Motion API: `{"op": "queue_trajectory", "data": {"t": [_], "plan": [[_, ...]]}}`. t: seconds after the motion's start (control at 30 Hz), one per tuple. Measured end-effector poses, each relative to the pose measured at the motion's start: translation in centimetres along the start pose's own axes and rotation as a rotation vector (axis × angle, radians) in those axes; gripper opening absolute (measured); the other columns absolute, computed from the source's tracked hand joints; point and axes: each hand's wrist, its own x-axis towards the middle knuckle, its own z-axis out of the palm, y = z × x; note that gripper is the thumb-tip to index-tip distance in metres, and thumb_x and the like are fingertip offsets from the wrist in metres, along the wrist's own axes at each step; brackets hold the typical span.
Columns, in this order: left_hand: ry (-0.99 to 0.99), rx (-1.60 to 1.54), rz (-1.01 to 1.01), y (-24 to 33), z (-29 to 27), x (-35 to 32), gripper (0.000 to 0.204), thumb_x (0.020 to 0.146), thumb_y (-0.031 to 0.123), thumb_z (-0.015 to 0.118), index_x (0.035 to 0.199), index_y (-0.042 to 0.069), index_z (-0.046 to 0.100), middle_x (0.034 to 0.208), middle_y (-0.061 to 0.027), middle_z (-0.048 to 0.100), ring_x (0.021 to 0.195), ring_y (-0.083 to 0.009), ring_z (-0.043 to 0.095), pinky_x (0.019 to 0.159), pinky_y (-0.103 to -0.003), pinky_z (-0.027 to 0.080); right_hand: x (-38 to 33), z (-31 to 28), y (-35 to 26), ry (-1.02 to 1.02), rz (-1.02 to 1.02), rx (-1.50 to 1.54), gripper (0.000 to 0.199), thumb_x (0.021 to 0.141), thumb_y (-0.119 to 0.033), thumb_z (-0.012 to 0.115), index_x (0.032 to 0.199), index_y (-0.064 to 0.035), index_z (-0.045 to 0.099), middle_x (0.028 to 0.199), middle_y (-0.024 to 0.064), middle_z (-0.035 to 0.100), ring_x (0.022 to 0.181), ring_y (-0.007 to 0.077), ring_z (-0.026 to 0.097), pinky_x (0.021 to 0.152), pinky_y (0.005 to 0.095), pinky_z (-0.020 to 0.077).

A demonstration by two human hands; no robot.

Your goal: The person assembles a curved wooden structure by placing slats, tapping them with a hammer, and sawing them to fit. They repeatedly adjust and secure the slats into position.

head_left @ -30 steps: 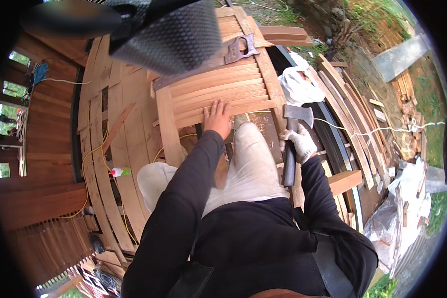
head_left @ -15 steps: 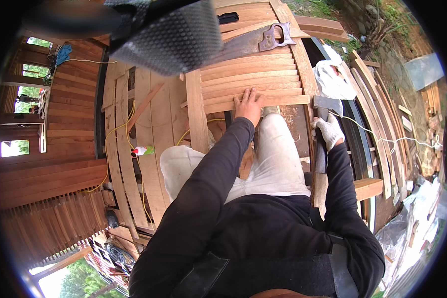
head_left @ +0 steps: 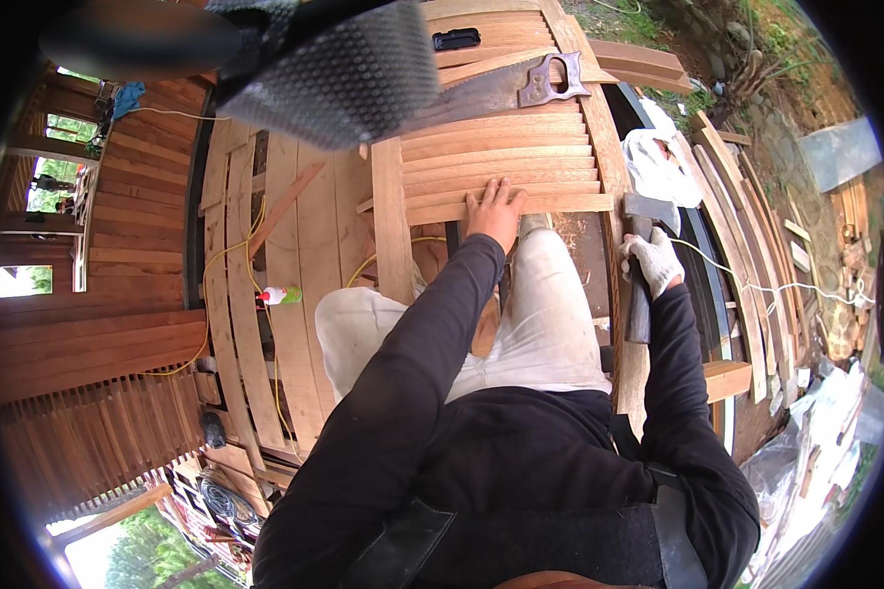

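My bare left hand (head_left: 495, 211) lies with fingers spread on the nearest slat (head_left: 560, 203) of a louvered wooden panel (head_left: 393, 236). The panel has several angled slats set between two side rails. In its white work glove, my right hand (head_left: 654, 260) is closed round the handle of a hammer (head_left: 637, 316). The hammer's dark head (head_left: 650, 209) is just beside the panel's right rail, close to its near end; whether it touches the wood I cannot tell. A handsaw (head_left: 501, 90) lies across the far slats, its blade partly hidden by a dark textured object at the top.
A small black case (head_left: 457, 39) rests at the panel's far end. To the left, a red-and-green bottle (head_left: 281, 295) and a yellow cord (head_left: 206, 324) lie on planks (head_left: 304, 226). At right are a white plastic bag (head_left: 661, 169), a white cord (head_left: 717, 260) and stacked boards (head_left: 737, 236).
The hammer and my right hand have shifted slightly, with the handle's end swinging a little to the right. My left hand stays on the same slat.
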Motion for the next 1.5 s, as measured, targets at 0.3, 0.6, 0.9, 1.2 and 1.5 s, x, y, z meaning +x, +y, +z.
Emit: {"op": "queue_trajectory", "data": {"t": [0.3,0.6,0.9,1.2,1.5], "plan": [[-0.006,0.004,0.008,-0.6,0.4,-0.1,0.041,0.107,0.021,0.049,0.146,0.023,0.059,0.167,-0.0144,0.042,0.156,-0.0344,0.036,0.123,-0.071,0.026,-0.3,0.7,0.3,-0.082,-0.037,-0.010,0.048,0.088,0.003,0.067,0.127,-0.0037,0.040,0.093,0.0120,0.066,0.057,0.0202,0.064,0.049,0.0355,0.0519],[0.002,0.011,-0.001,-0.5,0.2,-0.2,0.055,0.097,0.002,0.055,0.147,0.022,0.058,0.167,-0.0109,0.042,0.156,-0.0307,0.037,0.122,-0.069,0.029,-0.8,0.7,0.2,-0.033,-0.014,0.021,0.065,0.089,0.004,0.064,0.144,0.0044,0.029,0.081,0.0074,0.065,0.057,0.0188,0.063,0.050,0.0340,0.0519],[0.014,0.010,0.005,-0.7,0.6,-0.3,0.056,0.096,0.001,0.056,0.148,0.022,0.058,0.168,-0.0107,0.041,0.157,-0.0302,0.035,0.121,-0.069,0.029,-1.1,0.9,1.5,-0.045,-0.145,-0.105,0.037,0.089,0.003,0.067,0.113,-0.0056,0.040,0.080,0.0081,0.063,0.062,0.0172,0.063,0.052,0.0333,0.0527],[0.019,-0.013,0.016,-1.3,0.7,-0.4,0.053,0.097,0.009,0.063,0.148,0.021,0.057,0.167,-0.0091,0.042,0.157,-0.0283,0.035,0.123,-0.068,0.027,0.0,0.8,3.0,0.033,-0.205,-0.071,0.032,0.089,-0.001,0.070,0.111,-0.0040,0.046,0.086,0.0090,0.066,0.066,0.0155,0.065,0.057,0.0321,0.0534],[0.047,-0.005,0.028,-1.5,1.3,-0.2,0.050,0.097,0.011,0.066,0.146,0.020,0.059,0.166,-0.0091,0.045,0.155,-0.0295,0.039,0.122,-0.067,0.030,-0.1,-0.2,1.9,-0.033,-0.125,-0.117,0.058,0.083,-0.009,0.073,0.135,0.0007,0.049,0.096,0.0152,0.066,0.073,0.0226,0.067,0.062,0.0369,0.0563]]}}
